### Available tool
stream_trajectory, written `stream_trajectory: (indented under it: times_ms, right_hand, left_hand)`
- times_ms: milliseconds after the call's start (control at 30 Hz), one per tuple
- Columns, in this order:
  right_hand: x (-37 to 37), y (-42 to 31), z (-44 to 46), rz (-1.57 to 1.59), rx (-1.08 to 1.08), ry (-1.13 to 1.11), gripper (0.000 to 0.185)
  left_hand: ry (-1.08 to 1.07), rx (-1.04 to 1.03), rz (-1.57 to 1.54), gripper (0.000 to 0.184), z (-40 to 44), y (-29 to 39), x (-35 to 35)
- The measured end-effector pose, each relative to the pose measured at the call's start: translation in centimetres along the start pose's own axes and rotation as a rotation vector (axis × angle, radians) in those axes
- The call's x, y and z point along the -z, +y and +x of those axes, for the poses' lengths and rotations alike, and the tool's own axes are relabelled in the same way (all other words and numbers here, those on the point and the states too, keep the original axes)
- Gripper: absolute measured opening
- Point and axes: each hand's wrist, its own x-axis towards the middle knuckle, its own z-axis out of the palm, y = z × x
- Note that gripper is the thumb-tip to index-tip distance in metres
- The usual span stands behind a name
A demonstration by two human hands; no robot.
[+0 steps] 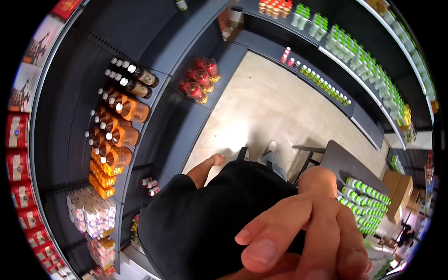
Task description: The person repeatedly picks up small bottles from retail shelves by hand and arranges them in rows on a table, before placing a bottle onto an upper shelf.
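Green-capped bottles [367, 208], right hand [325, 221] raised in front, left hand [218, 159] lowered, both seemingly empty

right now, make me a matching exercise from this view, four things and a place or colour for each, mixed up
1. left hand
2. bottles on the table
3. right hand
4. shirt

A. closest to the camera
B. black
C. seen against the floor
D. green and white

Pairs: 1-C, 2-D, 3-A, 4-B
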Motion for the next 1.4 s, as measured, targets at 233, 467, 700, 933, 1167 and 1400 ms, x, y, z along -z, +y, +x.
stream_trajectory:
  times_ms: [233,467,700,933,1167,1400]
  right_hand:
    - [2.6,6.8,6.0,0.098,0.157,-0.303,0.031]
    - [10.2,9.9,13.8,0.294,0.316,-0.691,0.045]
    - [15.5,8.8,24.5,0.307,0.602,-0.748,0.05]
    - [22.0,3.5,28.7,0.276,0.328,-0.613,0.046]
    - [26.7,6.7,38.1,0.315,0.716,-0.733,0.046]
    - [38.6,5.4,45.6,-0.743,0.289,-0.612,0.032]
  left_hand:
    - [0.461,-0.107,-0.107,0.026,1.8,-2.3,4.5]
    - [0.206,-0.151,-0.306,0.021,2.1,-3.9,2.0]
    - [0.206,-0.149,0.28,0.03,3.4,3.3,6.2]
    - [0.524,-0.081,0.021,0.029,10.0,18.1,20.8]
    - [0.518,-0.457,-0.074,0.03,9.8,39.1,23.1]
    - [0.834,-1.202,0.172,0.023,8.0,64.8,30.0]
